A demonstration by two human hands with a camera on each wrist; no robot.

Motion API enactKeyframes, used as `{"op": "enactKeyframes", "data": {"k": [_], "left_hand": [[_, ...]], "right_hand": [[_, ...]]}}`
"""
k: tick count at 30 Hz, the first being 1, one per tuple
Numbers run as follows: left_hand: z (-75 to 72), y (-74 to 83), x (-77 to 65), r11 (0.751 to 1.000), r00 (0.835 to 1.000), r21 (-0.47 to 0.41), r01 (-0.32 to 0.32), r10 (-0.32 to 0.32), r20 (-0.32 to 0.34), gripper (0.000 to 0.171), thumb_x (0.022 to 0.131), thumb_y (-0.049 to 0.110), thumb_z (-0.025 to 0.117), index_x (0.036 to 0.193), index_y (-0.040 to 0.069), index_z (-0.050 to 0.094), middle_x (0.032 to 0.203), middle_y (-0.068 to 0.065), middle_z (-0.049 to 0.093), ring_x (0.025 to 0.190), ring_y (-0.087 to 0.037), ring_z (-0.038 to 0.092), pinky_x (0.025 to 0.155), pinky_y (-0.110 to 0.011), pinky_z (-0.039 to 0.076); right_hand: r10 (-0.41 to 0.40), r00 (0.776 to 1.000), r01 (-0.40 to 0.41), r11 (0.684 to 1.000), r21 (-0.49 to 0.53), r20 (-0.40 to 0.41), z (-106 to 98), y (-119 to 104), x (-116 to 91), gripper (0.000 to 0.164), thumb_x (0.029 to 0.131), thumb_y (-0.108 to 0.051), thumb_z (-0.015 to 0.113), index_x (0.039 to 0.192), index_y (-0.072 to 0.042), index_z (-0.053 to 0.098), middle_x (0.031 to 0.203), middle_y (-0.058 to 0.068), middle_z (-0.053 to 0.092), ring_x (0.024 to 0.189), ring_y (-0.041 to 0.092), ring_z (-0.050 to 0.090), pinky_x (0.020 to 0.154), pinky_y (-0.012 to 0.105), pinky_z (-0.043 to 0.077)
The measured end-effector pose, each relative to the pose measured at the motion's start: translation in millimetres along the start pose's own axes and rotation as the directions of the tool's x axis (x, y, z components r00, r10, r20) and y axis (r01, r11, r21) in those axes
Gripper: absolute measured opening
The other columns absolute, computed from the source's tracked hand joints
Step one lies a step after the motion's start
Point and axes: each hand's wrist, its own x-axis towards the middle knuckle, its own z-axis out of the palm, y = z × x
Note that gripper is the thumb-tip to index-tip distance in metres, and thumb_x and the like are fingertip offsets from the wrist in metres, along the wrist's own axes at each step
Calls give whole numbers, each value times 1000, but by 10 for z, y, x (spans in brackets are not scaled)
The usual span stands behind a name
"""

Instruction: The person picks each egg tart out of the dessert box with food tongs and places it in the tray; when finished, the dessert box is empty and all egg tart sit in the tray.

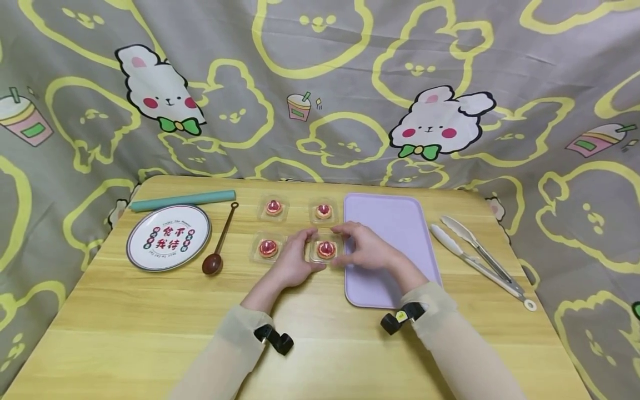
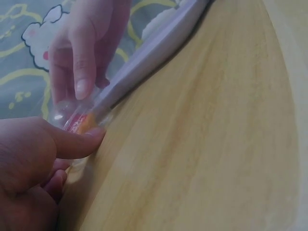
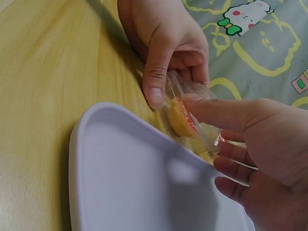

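Note:
A small red-topped tart [image 1: 326,249] sits inside a clear plastic box [image 3: 180,118] beside the left edge of the lilac tray [image 1: 385,289]. My left hand [image 1: 295,261] grips the box's left side, thumb on the near side and fingers beyond it. From over the tray, my right hand [image 1: 370,250] holds the other side between thumb and fingers. The right wrist view shows the right thumb at the lid and the other fingers loosely bent along the box. Three similar boxed tarts stand around it, including one [image 1: 268,248] just left of my left hand.
At the left lie a white plate [image 1: 170,258] with red lettering, a brown ladle [image 1: 213,263] and a teal roll [image 1: 185,200]. Metal tongs [image 1: 482,261] lie right of the tray. A patterned curtain [image 1: 320,100] hangs behind the wooden table [image 1: 320,355].

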Motion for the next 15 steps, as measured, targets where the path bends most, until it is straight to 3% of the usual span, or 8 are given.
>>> {"op": "enactKeyframes", "data": {"k": [10, 15], "left_hand": [[17, 18, 15, 1000, 1000, 10, 18, -18, -11, 90, 77, 20, 97, 152, 7, 51, 141, -9, 62, 139, -33, 48, 122, -48, 31], [18, 9, 28, 1000, 999, 12, 28, -28, -15, 88, 76, 22, 98, 150, 7, 53, 140, -8, 63, 138, -32, 49, 121, -48, 32]], "right_hand": [[30, 1000, -30, 999, -37, 3, 55, 34, 66, 91, 76, -33, 98, 147, 5, 56, 137, 15, 64, 118, 26, 60, 108, 43, 47], [11, 1000, -12, 999, -30, -13, 69, 44, 81, 89, 73, -30, 100, 145, 5, 59, 133, 13, 66, 113, 25, 61, 104, 44, 50]]}}
